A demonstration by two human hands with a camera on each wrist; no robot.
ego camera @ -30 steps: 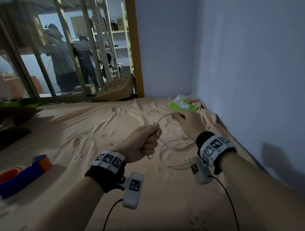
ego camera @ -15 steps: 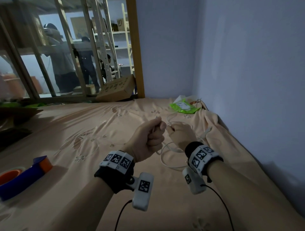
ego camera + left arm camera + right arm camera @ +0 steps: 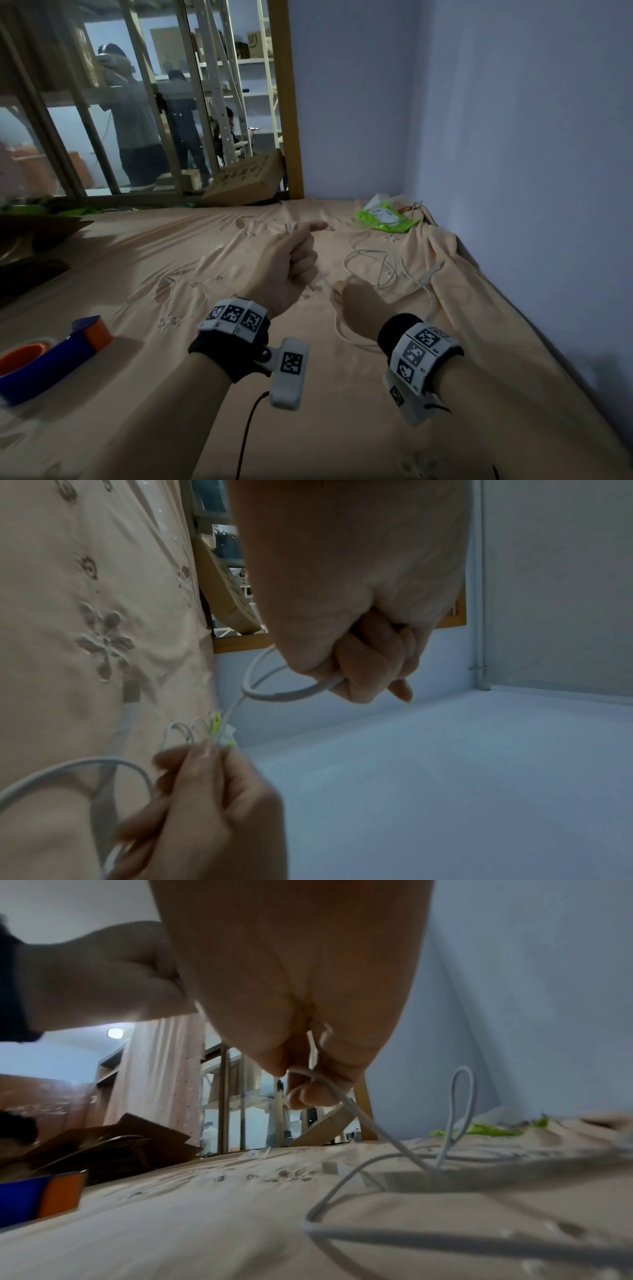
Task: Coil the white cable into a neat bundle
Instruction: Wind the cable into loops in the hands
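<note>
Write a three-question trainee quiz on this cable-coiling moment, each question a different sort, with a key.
1. True or false: the left hand is fisted round the white cable.
2. The right hand holds the cable how? A) pinched in the fingers B) flat under the palm C) not at all
3. Fill in: the loose loops lie on the peach ____.

Key: 1 true; 2 A; 3 bedsheet.

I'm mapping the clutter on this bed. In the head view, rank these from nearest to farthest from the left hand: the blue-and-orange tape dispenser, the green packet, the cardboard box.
From the left hand:
1. Green packet, ahead to the right, near the wall corner.
2. Cardboard box, ahead, leaning at the bed's far edge.
3. Tape dispenser, far to the left, near the person.
</note>
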